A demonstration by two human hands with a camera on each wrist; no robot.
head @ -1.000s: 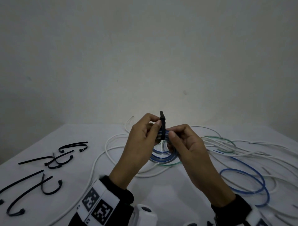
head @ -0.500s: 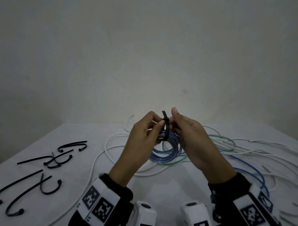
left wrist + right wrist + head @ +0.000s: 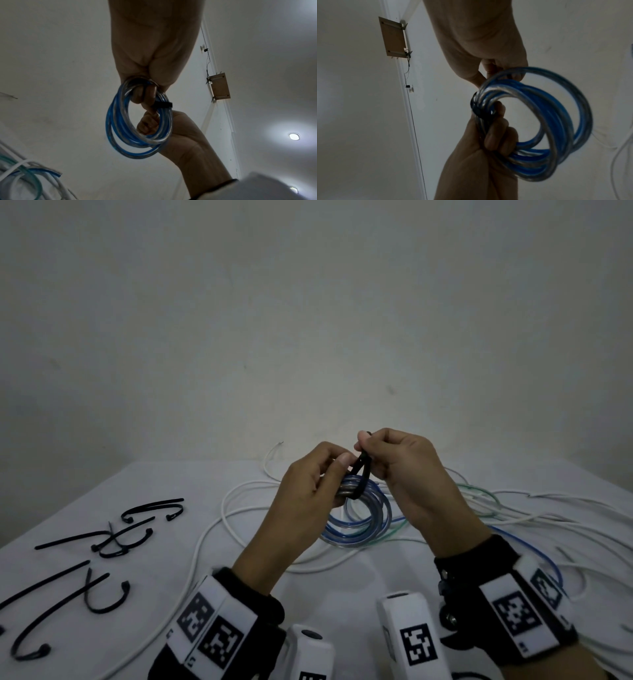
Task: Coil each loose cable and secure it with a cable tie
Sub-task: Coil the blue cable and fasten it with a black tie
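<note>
A coil of blue and clear cable (image 3: 363,522) hangs above the white table (image 3: 342,587), held up by both hands. My left hand (image 3: 337,465) grips the top of the coil, fingers curled through its loops (image 3: 145,94). A black cable tie (image 3: 363,474) is looped around the coil's strands (image 3: 163,105). My right hand (image 3: 368,445) pinches the tie's upper end just right of the left thumb. In the right wrist view the coil (image 3: 556,108) and the tie (image 3: 476,108) sit against the left hand's fingers (image 3: 494,129). The tie's head is hidden by fingers.
Several spare black cable ties (image 3: 113,539) lie on the table's left side. Loose white cables (image 3: 239,501), a green one (image 3: 479,494) and another blue one (image 3: 548,563) sprawl over the middle and right. A plain wall stands behind the table.
My right hand rose from the coil's lower right to the tie's top end and now pinches it. The tie has bent from upright into a loop around the coil.
</note>
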